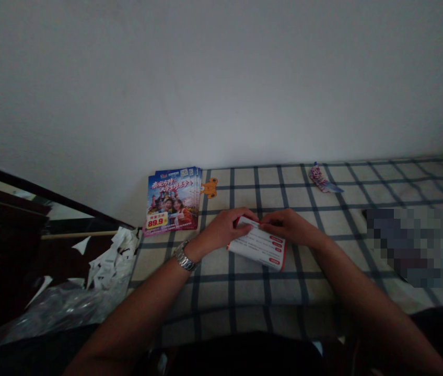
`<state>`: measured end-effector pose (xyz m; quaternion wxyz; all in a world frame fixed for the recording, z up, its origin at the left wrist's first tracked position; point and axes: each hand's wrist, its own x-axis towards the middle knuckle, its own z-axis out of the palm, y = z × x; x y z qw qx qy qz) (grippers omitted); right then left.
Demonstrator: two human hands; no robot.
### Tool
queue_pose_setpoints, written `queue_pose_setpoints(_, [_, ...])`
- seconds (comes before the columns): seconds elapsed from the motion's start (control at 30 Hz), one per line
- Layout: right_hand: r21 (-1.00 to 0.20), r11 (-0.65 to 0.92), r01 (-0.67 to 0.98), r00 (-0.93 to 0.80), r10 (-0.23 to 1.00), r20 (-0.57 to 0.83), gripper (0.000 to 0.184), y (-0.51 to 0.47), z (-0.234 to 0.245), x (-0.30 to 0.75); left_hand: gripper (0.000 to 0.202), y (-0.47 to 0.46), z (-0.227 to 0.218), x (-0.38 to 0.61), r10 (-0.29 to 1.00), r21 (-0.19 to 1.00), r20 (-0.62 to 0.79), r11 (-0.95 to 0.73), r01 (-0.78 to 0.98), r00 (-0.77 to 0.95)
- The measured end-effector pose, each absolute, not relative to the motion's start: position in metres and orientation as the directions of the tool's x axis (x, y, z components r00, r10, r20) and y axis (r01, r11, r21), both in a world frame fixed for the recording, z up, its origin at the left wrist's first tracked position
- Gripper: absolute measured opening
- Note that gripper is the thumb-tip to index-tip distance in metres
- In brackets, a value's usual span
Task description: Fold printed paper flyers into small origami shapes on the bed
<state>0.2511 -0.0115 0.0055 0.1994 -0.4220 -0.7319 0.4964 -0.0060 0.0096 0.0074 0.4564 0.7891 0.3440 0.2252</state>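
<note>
A white printed leaflet [258, 245] with red labels and red edges lies near the middle of the checked cloth, its near end curved as if bent or folded over. My left hand [231, 227], with a metal watch on the wrist, grips its far left edge with thumb and fingers. At the far right corner, the fingers of my right hand [288, 224] pinch the same leaflet. The two hands almost meet there, and they hide part of the far edge. Left of my hands lies a stack of colourful flyers [172, 201] marked 89.9.
The checked cloth [245, 183] runs up to a pale wall [221, 94]. A crumpled colourful paper [321, 178] lies at the back right, and a blurred-out dark object [401, 245] at right. Paper scraps [114, 258] and clear plastic [65, 303] lie beyond the left edge.
</note>
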Motion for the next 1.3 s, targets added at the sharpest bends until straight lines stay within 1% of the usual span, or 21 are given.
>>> queue_pose_setpoints(0.23, [-0.89, 0.147, 0.432, -0.553, 0.823, -0.133, 0.033, -0.013, 0.007, 0.25, 0.028, 0.013, 0.003, -0.009, 0.759, 0.856, 0.046, -0.365, 0.366, 0.649])
queue_pose_setpoints(0.47, [-0.899, 0.131, 0.418, -0.546, 0.827, -0.134, 0.032, -0.013, 0.007, 0.25, 0.029, 0.013, 0.001, -0.009, 0.763, 0.889, 0.063, -0.336, 0.31, 0.643])
queue_pose_setpoints(0.6, [-0.915, 0.089, 0.394, -0.517, 0.844, -0.141, 0.034, -0.012, 0.004, 0.251, 0.042, 0.014, -0.001, -0.009, 0.777, 0.93, 0.06, -0.272, 0.248, 0.626])
queue_pose_setpoints(0.7, [-0.92, 0.062, 0.388, -0.482, 0.864, -0.145, 0.035, -0.011, 0.001, 0.253, 0.048, 0.014, 0.0, -0.008, 0.82, 0.956, 0.08, -0.225, 0.19, 0.567])
queue_pose_setpoints(0.8, [-0.911, 0.069, 0.406, -0.395, 0.913, -0.107, 0.035, -0.009, -0.001, 0.256, 0.047, 0.015, 0.006, -0.008, 0.897, 0.971, 0.116, -0.193, 0.143, 0.427])
queue_pose_setpoints(0.9, [-0.906, 0.071, 0.418, -0.227, 0.973, -0.028, 0.036, -0.006, -0.003, 0.258, 0.046, 0.016, 0.01, -0.009, 0.951, 0.971, 0.144, -0.19, 0.148, 0.275])
queue_pose_setpoints(0.97, [-0.922, 0.055, 0.383, -0.108, 0.994, 0.014, 0.039, -0.004, -0.005, 0.258, 0.047, 0.017, 0.009, -0.008, 0.964, 0.979, 0.126, -0.16, 0.13, 0.235])
queue_pose_setpoints(1.03, [-0.944, 0.039, 0.326, -0.025, 0.999, 0.032, 0.041, -0.002, -0.007, 0.257, 0.05, 0.017, 0.006, -0.006, 0.962, 0.995, 0.088, -0.096, 0.019, 0.258])
queue_pose_setpoints(1.1, [-0.959, 0.028, 0.283, 0.016, 0.999, 0.034, 0.041, -0.001, -0.008, 0.255, 0.05, 0.016, 0.002, -0.002, 0.946, 0.997, 0.05, -0.03, -0.068, 0.32])
queue_pose_setpoints(1.2, [-0.968, 0.023, 0.249, 0.051, 0.998, 0.037, 0.041, -0.002, -0.008, 0.252, 0.048, 0.013, -0.002, 0.002, 0.91, 0.994, 0.01, 0.037, -0.105, 0.414])
queue_pose_setpoints(1.3, [-0.966, 0.03, 0.257, 0.072, 0.996, 0.051, 0.04, -0.003, -0.006, 0.248, 0.049, 0.01, -0.004, 0.004, 0.89, 0.992, -0.016, 0.069, -0.101, 0.455])
